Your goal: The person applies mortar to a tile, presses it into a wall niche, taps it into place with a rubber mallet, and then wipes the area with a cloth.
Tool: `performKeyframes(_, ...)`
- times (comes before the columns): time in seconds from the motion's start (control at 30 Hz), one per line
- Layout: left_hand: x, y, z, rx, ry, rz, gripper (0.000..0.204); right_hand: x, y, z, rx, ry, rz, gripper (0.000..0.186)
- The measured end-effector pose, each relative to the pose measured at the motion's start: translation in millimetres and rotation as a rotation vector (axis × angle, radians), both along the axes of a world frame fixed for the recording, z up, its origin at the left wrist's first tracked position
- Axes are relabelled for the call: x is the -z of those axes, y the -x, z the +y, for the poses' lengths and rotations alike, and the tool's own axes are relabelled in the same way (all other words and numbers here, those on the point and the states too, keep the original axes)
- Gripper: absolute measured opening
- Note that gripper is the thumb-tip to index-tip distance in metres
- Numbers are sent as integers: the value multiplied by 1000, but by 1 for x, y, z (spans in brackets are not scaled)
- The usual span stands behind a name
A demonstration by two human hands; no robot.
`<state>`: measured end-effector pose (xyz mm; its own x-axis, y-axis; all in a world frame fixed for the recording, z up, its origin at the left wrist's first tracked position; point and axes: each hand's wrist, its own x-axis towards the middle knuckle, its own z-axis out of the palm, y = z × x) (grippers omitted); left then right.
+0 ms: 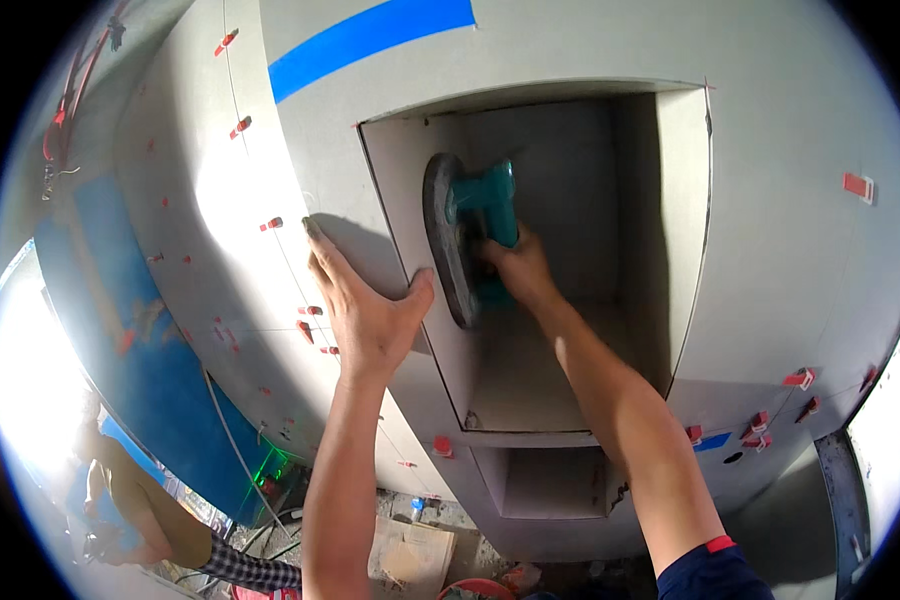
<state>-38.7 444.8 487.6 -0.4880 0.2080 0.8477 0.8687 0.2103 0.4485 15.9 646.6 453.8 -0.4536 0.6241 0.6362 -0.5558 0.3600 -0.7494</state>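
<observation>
My right hand (520, 265) reaches into a box-shaped wall niche (685, 250) and grips a teal hand tool with a large round black pad (488, 190). Its pad faces the niche's left side wall and appears to rest against it or very near it; the exact contact is hard to see. On the tiled wall just left of the opening lies my left hand (365, 315), fingers stretched upward and thumb by the niche's left edge. It holds nothing.
Below is a smaller niche (555, 483). Red tile-levelling clips (271, 224) stick out along the joints. Blue tape (370, 45) crosses the upper wall. Another person's arm (135, 500) shows at lower left, near a green light (270, 463). Cardboard (415, 555) lies on the floor.
</observation>
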Motion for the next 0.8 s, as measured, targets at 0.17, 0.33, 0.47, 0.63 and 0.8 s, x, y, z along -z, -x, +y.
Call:
performKeyframes(0.17, -3, -4, 0, -23, 45, -29, 121, -5, -4, 2, 126, 8, -104, 19)
performKeyframes(0.33, 3, 4, 8, -67, 17, 46, 119, -13, -9, -3, 129, 78, -222, 19)
performKeyframes(0.47, 4, 7, 5, -117, 15, 76, 117, -12, -3, 2, 93, 60, -188, 20)
performKeyframes(0.63, 1, -7, 10, -115, 7, 12, 116, -11, -8, 6, 98, 28, -235, 18)
performKeyframes(0.8, 3, 0, 6, -98, -10, 24, 116, -8, -10, 14, -155, -17, -153, 28)
